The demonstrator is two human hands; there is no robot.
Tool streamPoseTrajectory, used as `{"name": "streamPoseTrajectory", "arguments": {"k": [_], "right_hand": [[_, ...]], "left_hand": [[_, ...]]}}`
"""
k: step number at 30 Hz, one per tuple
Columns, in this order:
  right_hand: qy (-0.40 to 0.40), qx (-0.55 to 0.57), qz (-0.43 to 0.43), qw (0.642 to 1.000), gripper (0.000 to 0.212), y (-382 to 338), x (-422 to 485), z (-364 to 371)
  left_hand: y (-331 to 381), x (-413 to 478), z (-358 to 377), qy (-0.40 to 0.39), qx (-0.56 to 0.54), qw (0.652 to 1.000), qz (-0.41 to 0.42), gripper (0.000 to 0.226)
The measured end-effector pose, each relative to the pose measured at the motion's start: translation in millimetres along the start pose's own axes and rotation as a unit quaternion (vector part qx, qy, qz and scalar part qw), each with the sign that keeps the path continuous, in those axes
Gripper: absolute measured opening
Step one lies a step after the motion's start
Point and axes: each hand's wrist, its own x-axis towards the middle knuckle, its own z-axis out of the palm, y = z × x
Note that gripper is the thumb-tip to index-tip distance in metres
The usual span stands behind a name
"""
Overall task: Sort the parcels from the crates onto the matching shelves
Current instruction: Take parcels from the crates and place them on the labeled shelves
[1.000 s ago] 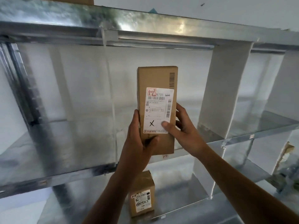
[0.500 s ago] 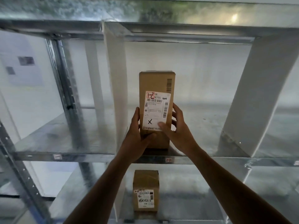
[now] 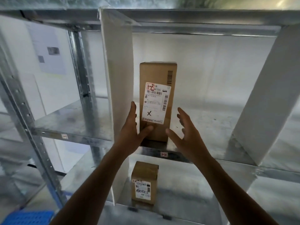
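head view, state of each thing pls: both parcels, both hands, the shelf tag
tall parcel: upright on the shelf, label marked 1-2 facing out
small parcel: upright on the shelf below
left hand: open, thumb and fingers touching the tall parcel
right hand: open, clear of the parcel
shelf tag: reads 1-2, under the tall parcel

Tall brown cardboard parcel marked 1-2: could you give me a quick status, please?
Left hand open, thumb touching the tall brown cardboard parcel. Right hand open, clear. Parcel upright on metal shelf tagged 1-2. Nothing blocking.
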Motion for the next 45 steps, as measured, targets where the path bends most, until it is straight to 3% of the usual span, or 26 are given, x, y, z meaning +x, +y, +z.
{"name": "streamPoseTrajectory", "arguments": {"k": [4, 7, 11, 16, 23, 32, 40, 45], "right_hand": [[0.062, -0.074, -0.123, 0.988, 0.062, 7, -54, -5], [0.01, -0.134, -0.193, 0.972, 0.055, 14, -93, 14], [-0.104, -0.167, -0.149, 0.969, 0.066, 16, -140, 36], [-0.206, -0.188, -0.133, 0.951, 0.064, 5, -196, 80], [-0.329, -0.099, -0.149, 0.927, 0.067, -91, -292, 188], [-0.429, 0.018, -0.275, 0.86, 0.062, -256, -458, 308], [-0.536, 0.063, -0.404, 0.739, 0.073, -360, -553, 371], [-0.589, 0.072, -0.441, 0.673, 0.067, -409, -603, 429]], "left_hand": [[-7, -59, 3, 0.131, 0.154, 0.979, 0.025, 0.079], [-25, -112, 10, 0.152, 0.206, 0.966, 0.036, 0.069], [-44, -174, 11, 0.096, 0.276, 0.956, -0.034, 0.068], [-64, -282, -20, 0.045, 0.331, 0.936, -0.114, 0.07], [-31, -465, -110, 0.087, 0.376, 0.878, -0.284, 0.07], [69, -688, -224, 0.24, 0.443, 0.717, -0.482, 0.07], [132, -817, -272, 0.35, 0.44, 0.602, -0.568, 0.074], [135, -866, -298, 0.396, 0.418, 0.543, -0.611, 0.074]]}}
